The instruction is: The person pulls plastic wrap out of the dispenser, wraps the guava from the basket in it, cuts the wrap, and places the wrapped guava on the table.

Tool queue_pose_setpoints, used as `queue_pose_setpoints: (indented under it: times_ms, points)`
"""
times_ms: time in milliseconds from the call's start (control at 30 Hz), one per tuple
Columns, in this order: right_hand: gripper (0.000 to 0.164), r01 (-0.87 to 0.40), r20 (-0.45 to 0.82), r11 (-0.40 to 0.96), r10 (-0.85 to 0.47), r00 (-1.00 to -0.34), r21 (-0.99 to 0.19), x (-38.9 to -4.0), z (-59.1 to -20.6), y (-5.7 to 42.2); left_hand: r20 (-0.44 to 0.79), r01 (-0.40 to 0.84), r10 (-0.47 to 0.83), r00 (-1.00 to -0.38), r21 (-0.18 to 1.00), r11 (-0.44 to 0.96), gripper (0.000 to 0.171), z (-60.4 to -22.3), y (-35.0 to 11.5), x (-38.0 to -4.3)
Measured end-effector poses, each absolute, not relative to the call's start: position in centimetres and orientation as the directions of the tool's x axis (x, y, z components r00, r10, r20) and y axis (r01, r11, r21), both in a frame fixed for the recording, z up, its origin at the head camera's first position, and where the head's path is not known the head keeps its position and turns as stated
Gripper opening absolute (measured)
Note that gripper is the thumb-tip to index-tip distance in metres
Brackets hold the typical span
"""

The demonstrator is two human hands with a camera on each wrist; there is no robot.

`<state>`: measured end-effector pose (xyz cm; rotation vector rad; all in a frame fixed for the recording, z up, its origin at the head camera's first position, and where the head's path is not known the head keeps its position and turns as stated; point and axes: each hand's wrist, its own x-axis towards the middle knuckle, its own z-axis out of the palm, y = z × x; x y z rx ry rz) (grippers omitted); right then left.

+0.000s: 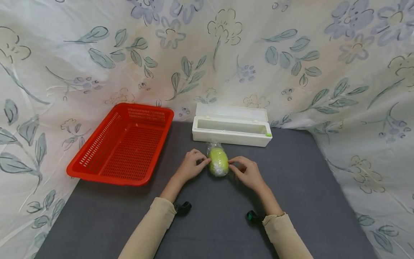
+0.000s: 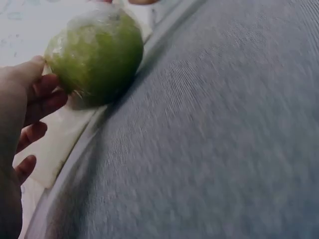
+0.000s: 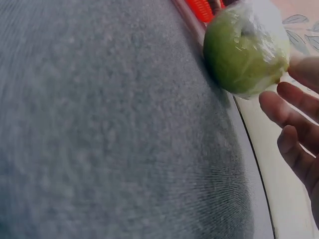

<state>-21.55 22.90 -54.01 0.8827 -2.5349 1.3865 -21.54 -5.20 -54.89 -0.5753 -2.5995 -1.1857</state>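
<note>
A yellow-green fruit (image 1: 218, 162), wrapped in clear cling film (image 1: 213, 145), lies on the grey table between the two hands. The film is loose and crinkled at its far end. On the fruit's left side, the left hand (image 1: 194, 164) pinches the film's edge between thumb and fingertips. Opposite it, the right hand (image 1: 247, 172) pinches film at the fruit's right side. Both wrist views show the wrapped fruit (image 2: 97, 59) close up, shiny film over its skin. The right hand's lower fingers (image 3: 294, 144) are loosely bent, apart from the fruit.
Just behind the fruit stands a long white box (image 1: 231, 138), its lid raised, with a small green piece at the right end. A red perforated basket (image 1: 111, 178) sits at the left. Floral cloth (image 1: 226, 72) hangs behind the grey table (image 1: 213, 223).
</note>
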Motion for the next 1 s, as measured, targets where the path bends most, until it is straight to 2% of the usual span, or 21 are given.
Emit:
queue_pose_setpoints:
  times_ms: [100, 167, 267, 367, 433, 533, 600, 833, 900, 1000]
  points:
    - [0.016, -0.556, 0.4, 0.404, -0.409, -0.82, -0.726, -21.5, -53.9, 22.7, 0.318, 0.419, 0.273, -0.908, 0.7, 0.579, 0.015, -54.9, -5.3, -21.3]
    - [0.019, -0.562, 0.422, 0.439, -0.381, -0.823, -0.701, -21.5, -53.9, 22.6, 0.306, 0.419, 0.287, -0.908, 0.704, 0.574, 0.018, -54.9, -5.4, -21.3]
    - [0.043, -0.552, 0.418, 0.506, -0.361, -0.834, -0.663, -21.5, -53.9, 22.4, 0.308, 0.453, 0.335, -0.89, 0.679, 0.577, 0.034, -54.9, -5.6, -21.3]
    - [0.07, -0.548, 0.391, 0.554, -0.384, -0.836, -0.627, -21.6, -53.9, 22.1, 0.308, 0.486, 0.382, -0.871, 0.648, 0.586, 0.06, -54.8, -5.6, -21.4]
    - [0.077, -0.553, 0.377, 0.579, -0.405, -0.833, -0.599, -21.6, -53.9, 21.8, 0.29, 0.484, 0.396, -0.871, 0.639, 0.598, 0.077, -54.9, -5.6, -21.4]
    - [0.074, -0.551, 0.382, 0.616, -0.397, -0.834, -0.562, -21.6, -53.9, 21.3, 0.255, 0.446, 0.376, -0.891, 0.649, 0.616, 0.096, -55.3, -5.4, -21.6]
    - [0.071, -0.539, 0.387, 0.632, -0.376, -0.842, -0.557, -21.5, -53.8, 21.0, 0.244, 0.424, 0.357, -0.902, 0.658, 0.622, 0.101, -55.5, -5.2, -21.8]
    - [0.068, -0.537, 0.376, 0.638, -0.384, -0.843, -0.553, -21.7, -53.1, 21.6, 0.256, 0.413, 0.332, -0.908, 0.684, 0.601, 0.09, -55.8, -4.4, -22.1]
    - [0.068, -0.505, 0.335, 0.646, -0.377, -0.863, -0.572, -21.9, -53.0, 22.5, 0.259, 0.412, 0.329, -0.908, 0.69, 0.595, 0.091, -55.7, -4.3, -22.1]
    - [0.059, -0.403, 0.228, 0.686, -0.335, -0.914, -0.606, -22.3, -52.9, 24.1, 0.272, 0.431, 0.342, -0.899, 0.681, 0.592, 0.096, -55.7, -4.2, -22.2]
